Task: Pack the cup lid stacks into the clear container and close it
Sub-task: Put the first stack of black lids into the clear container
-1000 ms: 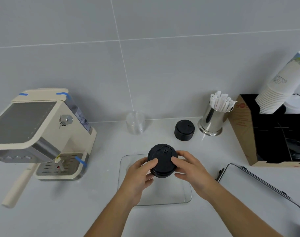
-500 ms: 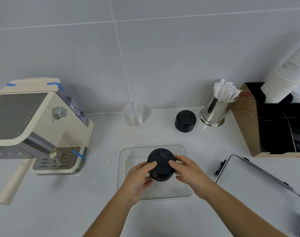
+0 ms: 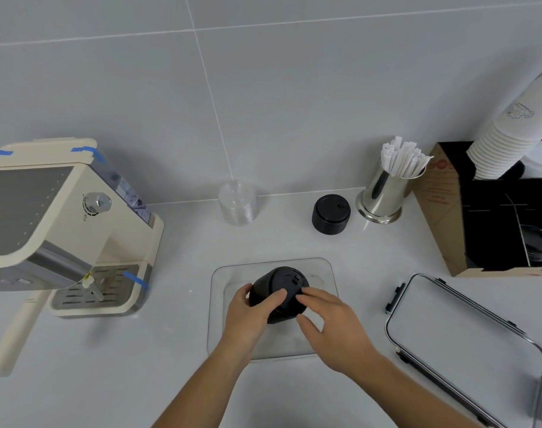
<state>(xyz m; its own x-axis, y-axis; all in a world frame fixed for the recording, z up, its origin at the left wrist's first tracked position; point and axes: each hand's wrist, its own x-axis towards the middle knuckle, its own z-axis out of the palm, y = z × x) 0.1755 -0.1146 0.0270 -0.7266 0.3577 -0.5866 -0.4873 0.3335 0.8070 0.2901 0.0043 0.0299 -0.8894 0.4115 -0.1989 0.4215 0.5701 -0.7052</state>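
Hands, left hand [image 3: 248, 313] and right hand [image 3: 331, 325], both clasping black lid stack [image 3: 279, 291] inside clear container [image 3: 215, 335]; no legible writing.

head view | worn high, facing forward and down | close above hands [image 3: 294, 316] and surface [image 3: 177, 366] | tiled wall [image 3: 263, 103] behind

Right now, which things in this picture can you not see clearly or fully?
All in the head view:
- Black lid stack: both hands, left hand and right hand, cover its near side, so the lid count is unclear.
- Container lid: its lower right corner is cut off by the frame edge.
- Paper cup stack: its top is cut off by the right edge.
- Cardboard box: its dark interior hides the contents.
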